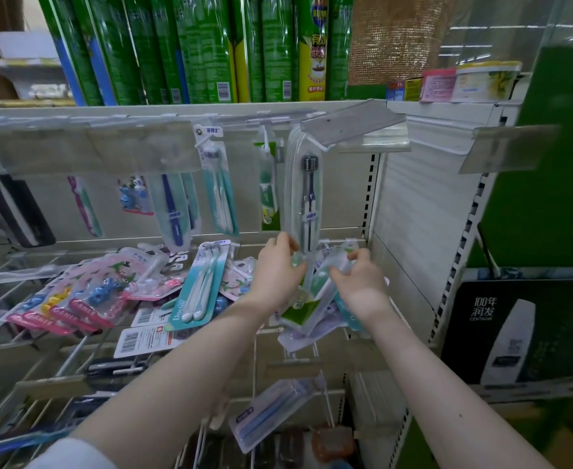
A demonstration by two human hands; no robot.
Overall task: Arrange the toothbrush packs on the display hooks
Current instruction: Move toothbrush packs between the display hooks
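Observation:
A clear toothbrush pack (pixel 307 194) with dark brushes hangs from an upper display hook (pixel 315 143) under a tilted price strip. My left hand (pixel 278 269) pinches its lower end. My right hand (pixel 359 279) grips a loose bundle of packs (pixel 307 309), one with a green card, just below. Other packs hang on the upper hooks to the left, a teal-and-white one (pixel 219 187) and a blue one (pixel 173 208). Several more packs (pixel 109 286) lie in a heap across the lower hooks.
Green boxes (pixel 183 49) stand on the shelf above. A shelf upright (pixel 371 198) and side panel bound the hooks on the right. A black box (pixel 515 330) stands at lower right. One blue pack (pixel 271 411) hangs on a lower hook.

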